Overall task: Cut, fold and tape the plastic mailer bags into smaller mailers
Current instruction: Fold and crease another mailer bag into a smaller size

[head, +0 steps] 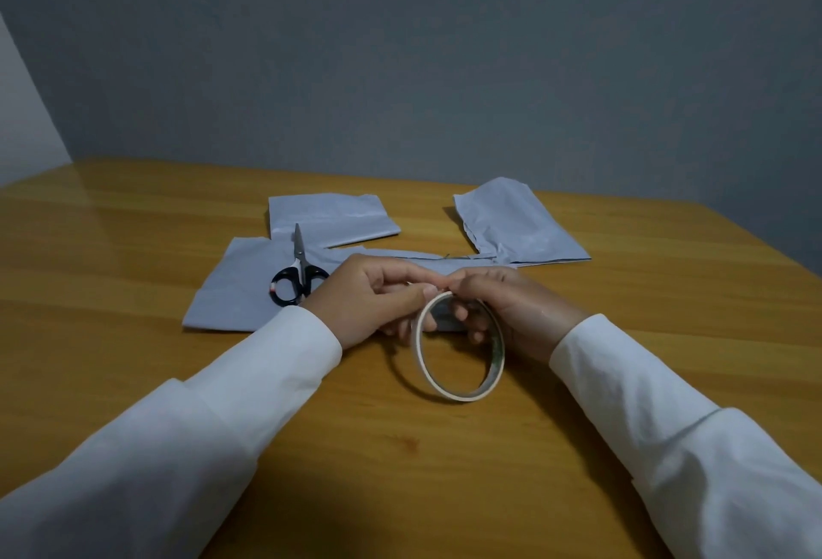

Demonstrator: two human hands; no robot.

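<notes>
A: Head view first. Where's the tape?

B: The tape roll (460,349) stands on edge, held up just above the table (133,256) at about 6 o'clock from the bags. The right hand (511,309) grips it, fingers curled through the ring near the top. The left hand (378,296) pinches at the roll's top edge, thumb against fingertips, where the two hands meet.

A: Picking at the loose end?

B: That's my guess. I can't see the tape end itself; it is too small and hidden between the fingers.

A: And the bags?

B: Three grey pieces. The largest bag (231,296) lies flat right behind the hands, partly covered by them. A folded piece (331,218) sits at 11 o'clock from the hands, and another piece (516,224) at 1 o'clock, with a ragged cut edge. The scissors (298,276) rest closed on the largest bag, blades pointing to 12 o'clock, just beside the left hand.

A: What could go wrong?

B: The roll looks nearly used up, a thin ring, so it could flex or slip as the end is pulled. A strip pulled free might curl back on itself or stick to the fingers. The thin plastic would likely wrinkle if tape lands crooked. A sleeve could also nudge the scissors.
</notes>
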